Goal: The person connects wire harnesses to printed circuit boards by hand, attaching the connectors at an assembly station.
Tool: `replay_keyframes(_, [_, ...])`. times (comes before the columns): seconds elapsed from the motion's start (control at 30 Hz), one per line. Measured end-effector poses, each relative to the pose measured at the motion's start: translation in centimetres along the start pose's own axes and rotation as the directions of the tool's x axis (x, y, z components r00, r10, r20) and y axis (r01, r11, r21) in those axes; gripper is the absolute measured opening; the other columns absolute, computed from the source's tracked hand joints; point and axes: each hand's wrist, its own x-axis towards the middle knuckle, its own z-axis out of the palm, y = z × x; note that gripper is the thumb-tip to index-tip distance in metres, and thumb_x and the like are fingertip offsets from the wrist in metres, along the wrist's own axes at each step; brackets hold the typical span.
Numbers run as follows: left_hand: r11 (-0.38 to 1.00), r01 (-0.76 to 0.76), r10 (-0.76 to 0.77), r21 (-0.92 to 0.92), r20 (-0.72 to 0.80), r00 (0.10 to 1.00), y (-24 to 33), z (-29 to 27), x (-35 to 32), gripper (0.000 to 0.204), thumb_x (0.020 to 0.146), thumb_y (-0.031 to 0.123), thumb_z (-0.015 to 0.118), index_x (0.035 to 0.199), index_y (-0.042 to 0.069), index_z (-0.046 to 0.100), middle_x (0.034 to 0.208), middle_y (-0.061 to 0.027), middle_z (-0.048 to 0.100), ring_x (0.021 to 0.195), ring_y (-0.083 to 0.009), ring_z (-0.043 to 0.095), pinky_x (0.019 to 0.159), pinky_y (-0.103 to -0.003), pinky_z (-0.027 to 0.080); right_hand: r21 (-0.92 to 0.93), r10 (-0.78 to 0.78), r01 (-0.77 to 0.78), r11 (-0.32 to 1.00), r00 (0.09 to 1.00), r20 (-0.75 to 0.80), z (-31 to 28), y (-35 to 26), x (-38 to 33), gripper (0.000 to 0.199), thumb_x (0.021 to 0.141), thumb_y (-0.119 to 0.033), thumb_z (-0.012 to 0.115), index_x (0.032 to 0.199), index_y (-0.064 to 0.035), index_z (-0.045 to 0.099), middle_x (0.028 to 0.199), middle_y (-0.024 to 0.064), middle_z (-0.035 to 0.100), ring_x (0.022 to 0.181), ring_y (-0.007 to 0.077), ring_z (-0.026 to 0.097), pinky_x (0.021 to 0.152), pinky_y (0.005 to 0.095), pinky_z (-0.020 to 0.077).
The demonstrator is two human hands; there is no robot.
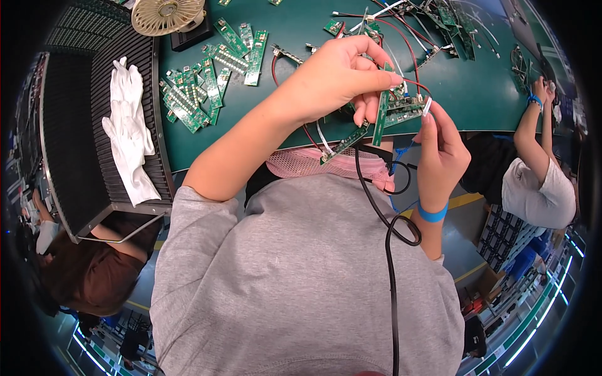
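My left hand [342, 78] is closed on a narrow green circuit board [380, 119], pinched between thumb and fingers and pointing toward my body. Thumb and forefinger of my right hand [442, 147] pinch a small white connector [427, 105], from which a red wire [417, 84] runs back toward the boards. Beneath and beside my hands lie more wired circuit boards [404, 116]. One board with a wire [343, 145] reaches over the table's near edge. Part of the held board is hidden behind my left fingers.
Loose green boards [200, 91] lie on the green table [241, 128] at the left. A beige fan [166, 15] stands behind them. White gloves [128, 135] rest on a black ribbed rack [103, 75]. Wired boards [448, 22] pile up far right. A black cable [392, 269] hangs down my front. Co-workers sit on both sides.
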Motion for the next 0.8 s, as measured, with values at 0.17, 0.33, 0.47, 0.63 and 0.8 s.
replay_keyframes(0.17, [1.0, -0.01, 0.01, -0.021, -0.006, 1.0, -0.09, 0.01, -0.07, 0.025, 0.08, 0.012, 0.061, 0.095, -0.003, 0.047, 0.059, -0.0044, 0.055, 0.04, -0.0119, 0.053, 0.034, -0.02, 0.041, -0.219, 0.037, -0.039, 0.975, 0.999, -0.016, -0.1, -0.14, 0.09, 0.014, 0.08, -0.008, 0.061, 0.092, -0.0005, 0.063, 0.052, -0.0003, 0.048, 0.048, 0.0025, 0.041, 0.044, 0.0171, 0.0338])
replay_keyframes(0.33, [1.0, -0.003, 0.003, 0.002, 0.013, 1.0, 0.25, 0.27, -0.22, 0.025, 0.081, 0.012, 0.061, 0.095, -0.003, 0.047, 0.059, -0.0034, 0.055, 0.041, -0.0116, 0.054, 0.035, -0.02, 0.041, -0.139, 0.08, -0.092, 0.986, 0.992, -0.094, 0.42, -0.29, -0.11, 0.016, 0.08, -0.007, 0.061, 0.094, -0.0008, 0.063, 0.053, -0.0002, 0.051, 0.046, 0.0024, 0.042, 0.044, 0.0177, 0.0355])
replay_keyframes(0.47, [1.0, 0.016, -0.017, 0.004, 0.053, 0.998, 0.17, 0.38, -0.31, 0.026, 0.081, 0.012, 0.06, 0.096, -0.003, 0.046, 0.058, -0.0028, 0.055, 0.041, -0.0112, 0.054, 0.036, -0.02, 0.041, -0.091, 0.064, -0.068, 0.994, 0.997, -0.046, 0.62, -0.5, -0.2, 0.022, 0.083, -0.008, 0.058, 0.103, -0.0007, 0.061, 0.065, -0.0005, 0.056, 0.055, 0.0022, 0.045, 0.049, 0.0151, 0.0333])
replay_keyframes(0.63, [0.999, 0.028, -0.027, -0.015, 0.107, 0.994, 0.02, 0.46, -0.3, 0.027, 0.081, 0.012, 0.059, 0.097, -0.003, 0.044, 0.06, -0.0035, 0.055, 0.042, -0.0112, 0.054, 0.036, -0.02, 0.04, -0.127, -0.068, 0.065, 0.99, 0.997, -0.026, 0.48, 0.16, 0.44, 0.018, 0.083, -0.006, 0.057, 0.1, 0.0007, 0.061, 0.065, -0.0018, 0.053, 0.057, 0.0014, 0.043, 0.05, 0.0148, 0.0328])
replay_keyframes(0.8, [0.999, 0.041, -0.038, -0.022, 0.122, 0.992, 0.05, 0.37, -0.25, 0.026, 0.082, 0.012, 0.059, 0.097, -0.003, 0.044, 0.061, -0.0039, 0.055, 0.042, -0.0114, 0.055, 0.036, -0.02, 0.04, -0.102, -0.059, 0.061, 0.993, 0.998, 0.025, 0.37, 0.23, 0.76, 0.014, 0.078, -0.002, 0.061, 0.092, 0.0006, 0.06, 0.068, 0.004, 0.058, 0.052, 0.0042, 0.044, 0.047, 0.0176, 0.0366])
